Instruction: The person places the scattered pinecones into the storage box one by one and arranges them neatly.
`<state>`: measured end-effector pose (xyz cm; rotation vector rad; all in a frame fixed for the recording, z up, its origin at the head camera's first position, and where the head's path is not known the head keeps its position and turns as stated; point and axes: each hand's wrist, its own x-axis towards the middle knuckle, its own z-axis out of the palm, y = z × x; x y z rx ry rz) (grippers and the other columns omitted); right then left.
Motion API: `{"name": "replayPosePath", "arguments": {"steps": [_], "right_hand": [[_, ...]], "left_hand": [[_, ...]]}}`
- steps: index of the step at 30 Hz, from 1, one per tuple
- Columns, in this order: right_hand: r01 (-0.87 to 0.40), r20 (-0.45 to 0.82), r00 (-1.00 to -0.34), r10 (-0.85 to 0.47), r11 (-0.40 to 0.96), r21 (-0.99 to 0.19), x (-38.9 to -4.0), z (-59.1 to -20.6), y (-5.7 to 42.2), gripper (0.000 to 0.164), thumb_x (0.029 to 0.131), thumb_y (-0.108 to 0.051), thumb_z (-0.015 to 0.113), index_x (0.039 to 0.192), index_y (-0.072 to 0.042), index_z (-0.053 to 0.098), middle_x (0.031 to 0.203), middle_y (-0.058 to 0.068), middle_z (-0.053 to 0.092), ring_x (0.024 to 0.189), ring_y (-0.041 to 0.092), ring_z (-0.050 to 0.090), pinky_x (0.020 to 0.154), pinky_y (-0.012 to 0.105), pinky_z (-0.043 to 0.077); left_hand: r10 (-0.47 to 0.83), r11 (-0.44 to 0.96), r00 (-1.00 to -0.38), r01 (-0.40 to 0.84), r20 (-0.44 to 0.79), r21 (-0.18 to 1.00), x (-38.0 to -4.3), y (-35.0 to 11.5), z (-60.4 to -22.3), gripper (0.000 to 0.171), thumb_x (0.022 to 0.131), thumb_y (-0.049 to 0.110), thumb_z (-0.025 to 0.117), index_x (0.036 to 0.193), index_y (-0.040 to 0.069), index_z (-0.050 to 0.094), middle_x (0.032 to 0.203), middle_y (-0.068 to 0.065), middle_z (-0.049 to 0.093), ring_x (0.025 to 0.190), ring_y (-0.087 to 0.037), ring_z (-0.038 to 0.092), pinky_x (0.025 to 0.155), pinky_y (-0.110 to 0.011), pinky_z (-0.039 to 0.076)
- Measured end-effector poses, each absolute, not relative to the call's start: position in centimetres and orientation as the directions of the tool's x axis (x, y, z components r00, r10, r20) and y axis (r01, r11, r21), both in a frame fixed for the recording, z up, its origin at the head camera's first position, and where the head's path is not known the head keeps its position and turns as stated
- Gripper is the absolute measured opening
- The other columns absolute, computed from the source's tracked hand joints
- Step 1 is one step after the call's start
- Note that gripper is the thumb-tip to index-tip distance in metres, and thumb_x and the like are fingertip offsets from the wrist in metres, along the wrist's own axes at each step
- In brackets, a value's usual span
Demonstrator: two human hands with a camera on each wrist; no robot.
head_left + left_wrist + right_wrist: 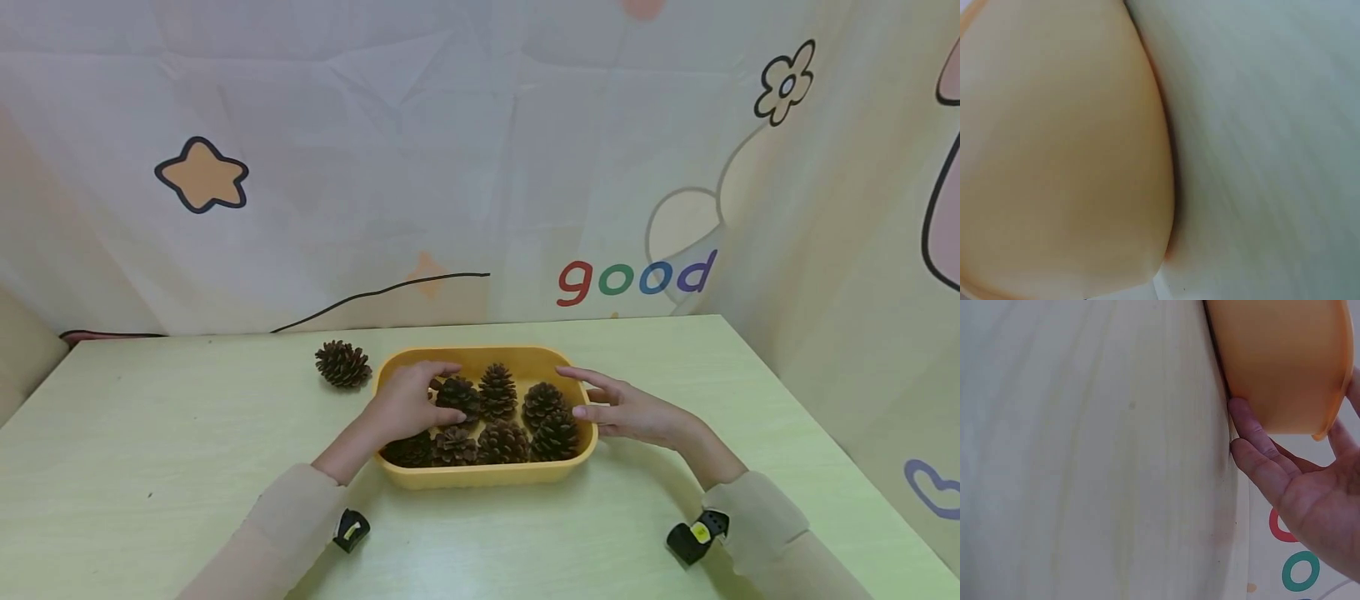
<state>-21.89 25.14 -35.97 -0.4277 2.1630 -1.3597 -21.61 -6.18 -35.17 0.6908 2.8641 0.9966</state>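
Note:
A yellow plastic basin (pixel 480 477) on the table holds several brown pine cones (pixel 502 442). My left hand (pixel 411 400) reaches over its left end, with the thumb and fingers around one pine cone (pixel 461 398). The right hand (pixel 637 412) is at the basin's right end. Its index finger and thumb reach over the rim, and the right wrist view shows other fingers (pixel 1263 465) fairly straight against the lower outer wall (pixel 1285 369). The left wrist view shows only the basin's outer side (pixel 1066 150) and the tabletop; the left hand is out of sight there.
One pine cone (pixel 343 364) lies on the pale table (pixel 187 450), just left of the basin's far corner. Behind the table hangs a printed cloth (pixel 360 167) with a star, a flower and the word "good". Black wrist cameras (pixel 697 537) sit at both sleeves.

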Motion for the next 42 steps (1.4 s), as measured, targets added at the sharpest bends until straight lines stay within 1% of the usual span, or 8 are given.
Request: {"name": "replayPosePath", "arguments": {"steps": [3, 12, 22, 35, 42], "right_hand": [[0.021, -0.279, -0.802, -0.528, 0.442, -0.897, -21.89, -35.95, 25.15, 0.068, 0.091, -0.029, 0.057, 0.146, -0.019, 0.020, 0.149, 0.020, 0.009, 0.129, 0.045, 0.027, 0.092, 0.044, 0.045], [0.023, -0.279, -0.804, -0.525, 0.441, -0.897, -21.89, -35.85, 25.14, 0.068, 0.091, -0.029, 0.057, 0.146, -0.018, 0.019, 0.150, 0.019, 0.008, 0.130, 0.045, 0.025, 0.092, 0.044, 0.045], [0.024, -0.280, -0.810, -0.515, 0.448, -0.894, -21.89, -35.82, 25.26, 0.069, 0.090, -0.029, 0.057, 0.146, -0.018, 0.019, 0.150, 0.019, 0.008, 0.130, 0.046, 0.022, 0.093, 0.045, 0.044], [0.020, -0.280, -0.807, -0.520, 0.449, -0.893, -21.95, -35.87, 25.27, 0.068, 0.090, -0.029, 0.057, 0.146, -0.018, 0.020, 0.151, 0.018, 0.006, 0.131, 0.046, 0.019, 0.094, 0.045, 0.043], [0.020, -0.281, -0.800, -0.530, 0.444, -0.896, -21.99, -35.98, 25.27, 0.067, 0.091, -0.029, 0.057, 0.146, -0.019, 0.020, 0.151, 0.018, 0.004, 0.132, 0.046, 0.018, 0.094, 0.046, 0.043]], "left_hand": [[0.425, 0.684, -0.900, 0.390, 0.099, 0.617, -21.65, -6.15, -35.25, 0.059, 0.074, 0.021, 0.076, 0.127, 0.008, 0.053, 0.122, -0.009, 0.057, 0.107, -0.026, 0.054, 0.085, -0.040, 0.048], [0.470, 0.645, -0.877, 0.422, 0.105, 0.637, -21.37, -5.80, -35.07, 0.050, 0.078, 0.017, 0.073, 0.123, 0.004, 0.056, 0.120, -0.011, 0.059, 0.101, -0.025, 0.057, 0.082, -0.038, 0.050], [0.502, 0.631, -0.860, 0.439, 0.095, 0.639, -21.58, -5.76, -35.08, 0.050, 0.079, 0.017, 0.072, 0.124, 0.005, 0.056, 0.121, -0.010, 0.058, 0.099, -0.024, 0.058, 0.077, -0.034, 0.052], [0.496, 0.638, -0.865, 0.424, 0.078, 0.643, -21.40, -5.80, -34.96, 0.051, 0.080, 0.016, 0.070, 0.127, 0.005, 0.053, 0.124, -0.010, 0.056, 0.101, -0.025, 0.057, 0.078, -0.035, 0.051], [0.480, 0.616, -0.873, 0.408, 0.089, 0.674, -21.07, -6.29, -34.60, 0.052, 0.081, 0.016, 0.070, 0.129, 0.006, 0.051, 0.126, -0.009, 0.055, 0.107, -0.026, 0.055, 0.086, -0.038, 0.049]]}}
